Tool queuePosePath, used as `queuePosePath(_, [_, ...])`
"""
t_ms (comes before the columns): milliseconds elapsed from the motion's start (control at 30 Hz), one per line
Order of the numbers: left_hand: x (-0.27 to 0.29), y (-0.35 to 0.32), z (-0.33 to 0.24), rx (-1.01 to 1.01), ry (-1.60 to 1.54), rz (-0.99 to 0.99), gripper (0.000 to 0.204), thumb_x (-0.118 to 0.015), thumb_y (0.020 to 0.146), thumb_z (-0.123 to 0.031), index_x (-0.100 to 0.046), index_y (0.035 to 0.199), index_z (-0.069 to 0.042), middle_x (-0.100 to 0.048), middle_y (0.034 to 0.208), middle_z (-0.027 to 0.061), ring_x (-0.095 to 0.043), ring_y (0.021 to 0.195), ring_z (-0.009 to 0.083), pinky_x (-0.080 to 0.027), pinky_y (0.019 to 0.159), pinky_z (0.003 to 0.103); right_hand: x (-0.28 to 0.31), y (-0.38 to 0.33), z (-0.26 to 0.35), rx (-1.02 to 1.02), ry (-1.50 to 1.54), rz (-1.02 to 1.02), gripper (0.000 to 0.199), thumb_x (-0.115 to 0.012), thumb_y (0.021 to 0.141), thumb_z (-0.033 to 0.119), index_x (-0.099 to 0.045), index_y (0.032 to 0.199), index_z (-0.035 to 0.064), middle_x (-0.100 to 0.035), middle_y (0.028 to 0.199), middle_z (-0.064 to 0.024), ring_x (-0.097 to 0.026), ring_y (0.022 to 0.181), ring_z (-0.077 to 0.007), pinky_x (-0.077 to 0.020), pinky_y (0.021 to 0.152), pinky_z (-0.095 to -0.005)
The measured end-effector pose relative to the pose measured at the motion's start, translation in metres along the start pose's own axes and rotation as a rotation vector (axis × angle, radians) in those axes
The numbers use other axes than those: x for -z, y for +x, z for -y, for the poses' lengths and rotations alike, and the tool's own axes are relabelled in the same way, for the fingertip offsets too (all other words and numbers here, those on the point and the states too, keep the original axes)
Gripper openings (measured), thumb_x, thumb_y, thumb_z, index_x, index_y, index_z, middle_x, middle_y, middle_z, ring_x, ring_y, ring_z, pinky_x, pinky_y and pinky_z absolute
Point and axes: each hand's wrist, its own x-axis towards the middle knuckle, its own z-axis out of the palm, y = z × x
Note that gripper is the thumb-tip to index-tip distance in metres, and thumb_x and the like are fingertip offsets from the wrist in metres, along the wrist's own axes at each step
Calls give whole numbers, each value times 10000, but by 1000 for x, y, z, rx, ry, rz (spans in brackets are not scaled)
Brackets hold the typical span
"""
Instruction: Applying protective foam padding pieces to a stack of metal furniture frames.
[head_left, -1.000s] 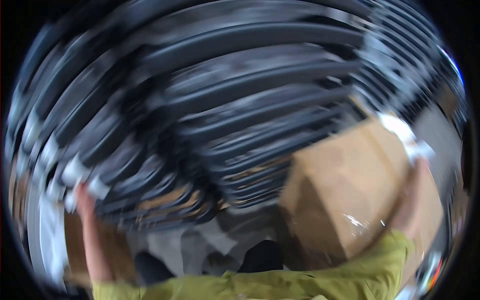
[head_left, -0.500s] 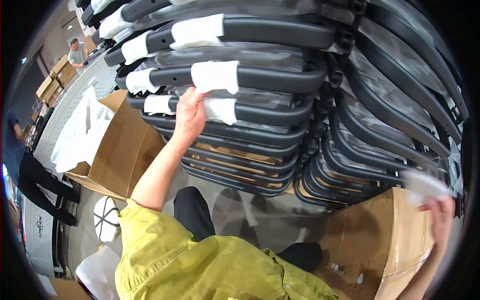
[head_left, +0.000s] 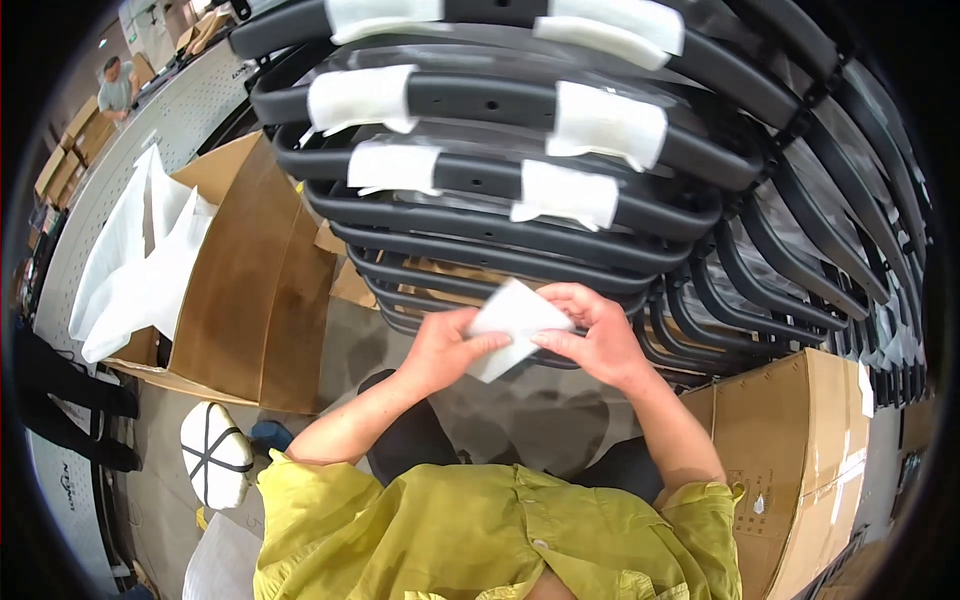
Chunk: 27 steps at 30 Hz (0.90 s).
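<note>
A small white sheet of foam-like wrap (head_left: pixel 512 318) is held in front of my chest, slightly blurred. My left hand (head_left: pixel 438 350) pinches its left side, and my right hand (head_left: pixel 603 338) pinches the right side, thumbs on top. Beyond my hands rises a stack of black tubular metal frames (head_left: pixel 470 233). White wrap pieces sit around the bars of its upper frames, among them a left piece (head_left: pixel 393 168) and a right piece (head_left: pixel 568 194) on the lowest wrapped bar. The bars below it show no white pieces.
At left stands an open cardboard box (head_left: pixel 235 290) with white sheeting (head_left: pixel 150 260) hanging out. Another cardboard box (head_left: pixel 775 460) is at my right. A white round cushion with black straps (head_left: pixel 216 455) lies on the floor. People stand at far left, by a perforated grey bench (head_left: pixel 185 110).
My left hand has left the wrapped bar and my right hand has come in from the far right with the white sheet. Both now hold it, and the view has shifted right.
</note>
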Motion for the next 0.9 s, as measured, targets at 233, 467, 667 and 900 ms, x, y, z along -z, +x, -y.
queuePosePath(233, [43,3,25,-180,130,-344,233,-600,762,-147,-551,940,-4,-595,850,84,-557,773,164,-439,675,278,-72,30,-80,-222,692,-101,247,-540,793,50,-507,1028,-20,-566,962,-66,-536,861,-128,-432,762,-265])
queuePosePath(467, [114,83,-23,-545,1050,-357,264,-478,802,-197,-514,1000,-25,-542,986,149,-484,955,305,-355,832,383,-97,89,-47,-167,585,-260,187,-474,793,16,-534,951,-62,-583,864,-77,-546,739,-130,-433,659,-262])
queuePosePath(667, [112,113,-24,-206,1066,-136,437,-380,797,-402,-502,1119,-132,-511,1121,112,-445,1054,277,-294,892,405,-95,129,-51,-120,415,-384,129,-494,782,17,-570,857,-56,-606,778,-86,-535,656,-104,-412,599,-238])
queuePosePath(900, [102,101,-21,-223,942,-319,262,-493,747,-359,-640,889,-195,-591,961,58,-477,979,255,-285,864,366,-124,113,-81,-202,989,-273,191,-578,771,88,-547,958,68,-579,905,-20,-543,848,-136,-435,710,-306])
